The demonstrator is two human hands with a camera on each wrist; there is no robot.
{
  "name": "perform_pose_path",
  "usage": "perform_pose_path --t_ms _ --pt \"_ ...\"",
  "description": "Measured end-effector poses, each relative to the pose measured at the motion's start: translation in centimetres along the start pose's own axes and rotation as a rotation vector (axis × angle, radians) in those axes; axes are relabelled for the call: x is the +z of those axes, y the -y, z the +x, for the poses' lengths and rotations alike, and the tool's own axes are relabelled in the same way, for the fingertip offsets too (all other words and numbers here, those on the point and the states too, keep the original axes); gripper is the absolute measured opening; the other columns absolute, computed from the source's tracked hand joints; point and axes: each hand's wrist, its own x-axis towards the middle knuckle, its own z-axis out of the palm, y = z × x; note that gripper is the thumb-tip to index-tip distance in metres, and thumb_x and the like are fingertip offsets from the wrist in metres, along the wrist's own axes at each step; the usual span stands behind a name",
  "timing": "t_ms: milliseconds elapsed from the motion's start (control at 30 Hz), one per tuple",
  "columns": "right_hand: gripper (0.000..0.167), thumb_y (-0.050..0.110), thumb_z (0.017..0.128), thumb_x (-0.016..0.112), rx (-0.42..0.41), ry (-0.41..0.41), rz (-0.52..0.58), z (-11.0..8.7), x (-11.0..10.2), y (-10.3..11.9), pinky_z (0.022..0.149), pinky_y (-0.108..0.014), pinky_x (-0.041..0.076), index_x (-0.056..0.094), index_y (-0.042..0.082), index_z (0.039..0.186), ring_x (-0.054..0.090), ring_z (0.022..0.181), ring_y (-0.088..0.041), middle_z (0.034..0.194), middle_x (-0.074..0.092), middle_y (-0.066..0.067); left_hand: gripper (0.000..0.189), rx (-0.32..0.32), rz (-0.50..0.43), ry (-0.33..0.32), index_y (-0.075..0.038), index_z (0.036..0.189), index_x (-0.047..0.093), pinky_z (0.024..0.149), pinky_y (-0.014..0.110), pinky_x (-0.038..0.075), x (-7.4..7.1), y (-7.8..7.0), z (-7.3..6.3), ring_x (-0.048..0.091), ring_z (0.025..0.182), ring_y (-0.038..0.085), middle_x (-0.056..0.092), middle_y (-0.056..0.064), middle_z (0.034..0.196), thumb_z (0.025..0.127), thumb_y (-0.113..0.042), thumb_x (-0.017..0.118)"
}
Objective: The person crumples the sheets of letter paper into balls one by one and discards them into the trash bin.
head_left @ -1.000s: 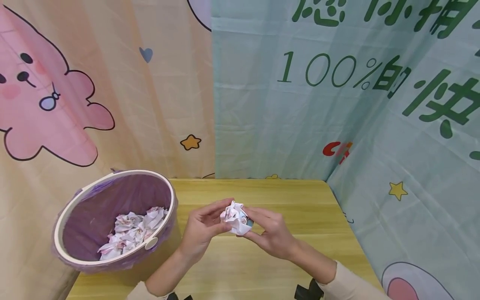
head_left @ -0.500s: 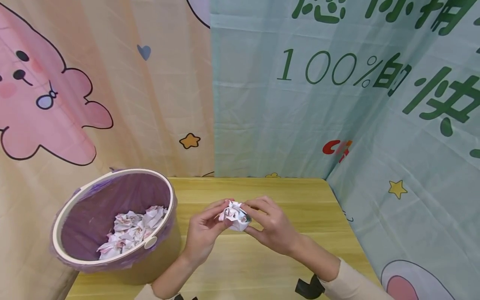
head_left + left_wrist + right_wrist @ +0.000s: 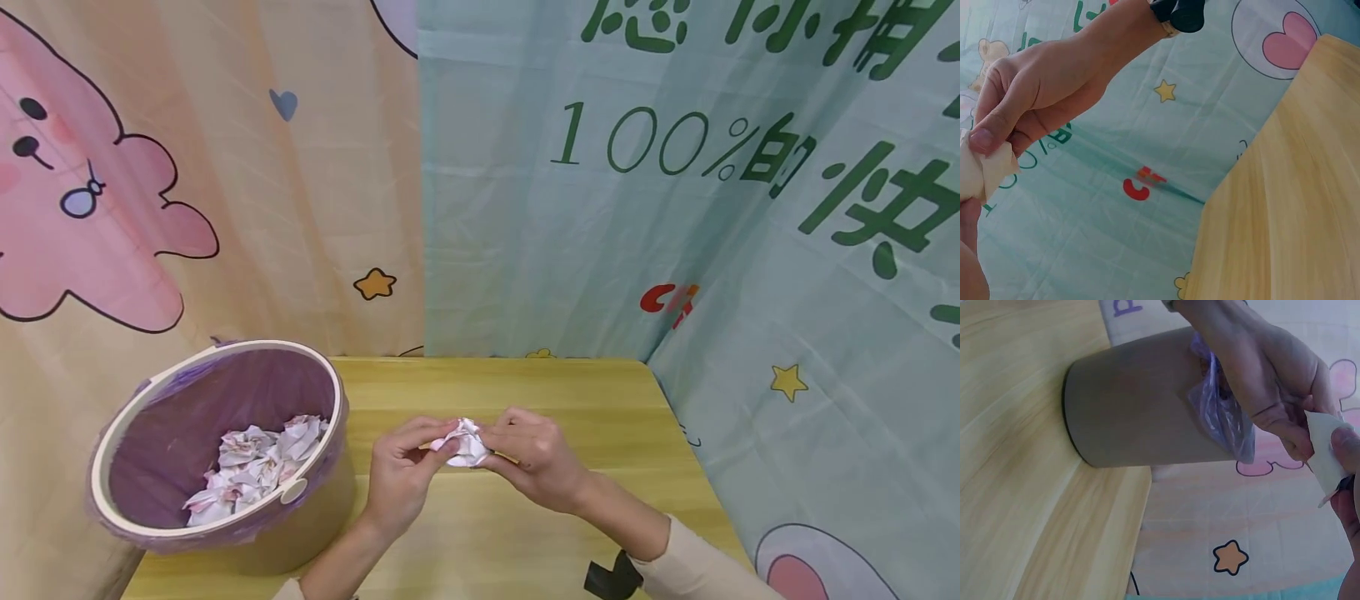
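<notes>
A piece of crumpled white paper (image 3: 468, 444) is held above the table between both hands. My left hand (image 3: 400, 477) pinches its left side, thumb on the near face. My right hand (image 3: 542, 463) pinches the right side with thumb and fingers. In the left wrist view, the right thumb presses on a paper fold (image 3: 999, 167). The right wrist view shows a pale sheet part (image 3: 1324, 445) between the two hands, with a small dark patch beside the right fingers; what that patch is cannot be made out. Fingers hide much of the paper.
At the left stands a beige bin (image 3: 311, 517) with a purple plastic liner (image 3: 172, 442), holding several crumpled papers (image 3: 247, 467). The wooden table (image 3: 480, 533) spreads under the hands. Printed curtains (image 3: 510, 250) hang behind and to the right. A black strap (image 3: 613, 577) shows by the right sleeve.
The paper ball looks flatter and smaller, and a bluish patch on its right side no longer shows. My right fingers first lifted, then closed in on the paper. The hands sit slightly lower.
</notes>
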Motion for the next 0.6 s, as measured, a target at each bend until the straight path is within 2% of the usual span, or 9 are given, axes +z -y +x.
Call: perform_pose_path --t_ms 100,167,267,367,500,600 --pt "0.024 0.018 0.103 0.066 -0.054 -0.020 0.072 0.0 0.5 -0.4 0.069 -0.019 0.057 0.079 -0.003 0.101 0.066 0.070 -0.014 0.087 0.077 -0.007 0.014 -0.062 -0.035 0.008 0.015 0.103 0.073 0.072 0.024 0.060 -0.1 -0.2 -0.3 0.068 0.094 0.020 0.072 0.016 0.097 0.090 0.009 0.074" --pt "0.023 0.017 0.102 0.067 -0.057 -0.037 0.115 -0.2 0.6 -0.8 0.068 -0.018 0.056 0.079 -0.002 0.097 0.067 0.069 -0.013 0.084 0.076 -0.006 0.014 -0.107 -0.055 0.021 0.015 0.102 0.073 0.075 0.024 0.060 -0.2 -0.2 -0.3 0.067 0.096 0.021 0.072 0.014 0.098 0.089 0.011 0.074" --pt "0.021 0.018 0.101 0.069 -0.035 -0.049 0.153 -0.4 0.6 -1.3 0.063 -0.017 0.054 0.078 0.000 0.096 0.068 0.070 -0.013 0.084 0.076 -0.006 0.017 -0.152 -0.059 0.049 0.015 0.106 0.073 0.078 0.024 0.060 -0.4 -0.2 0.1 0.067 0.099 0.020 0.072 0.014 0.101 0.089 0.013 0.072" --pt "0.021 0.022 0.100 0.070 0.034 -0.050 0.160 -0.6 0.5 -1.6 0.063 -0.019 0.056 0.077 0.002 0.099 0.067 0.072 -0.014 0.087 0.075 -0.006 0.022 -0.171 -0.033 0.125 0.015 0.114 0.070 0.080 0.028 0.060 -0.9 -0.1 0.7 0.066 0.103 0.020 0.070 0.018 0.109 0.092 0.011 0.070" --pt "0.030 0.027 0.101 0.067 0.148 -0.030 0.129 -0.9 0.1 -1.4 0.070 -0.024 0.060 0.075 0.000 0.109 0.070 0.080 -0.016 0.095 0.076 -0.007 0.040 -0.160 0.009 0.239 0.014 0.130 0.063 0.088 0.036 0.059 -1.6 -0.3 1.0 0.064 0.114 0.023 0.063 0.025 0.127 0.092 0.008 0.074" --pt "0.033 0.023 0.101 0.069 0.208 -0.003 0.141 -0.9 0.0 -1.0 0.074 -0.028 0.061 0.072 -0.004 0.119 0.073 0.090 -0.020 0.105 0.076 -0.012 0.051 -0.072 0.103 0.272 0.012 0.135 0.060 0.094 0.039 0.056 -1.8 -0.5 1.0 0.062 0.121 0.025 0.059 0.027 0.134 0.089 0.005 0.078"
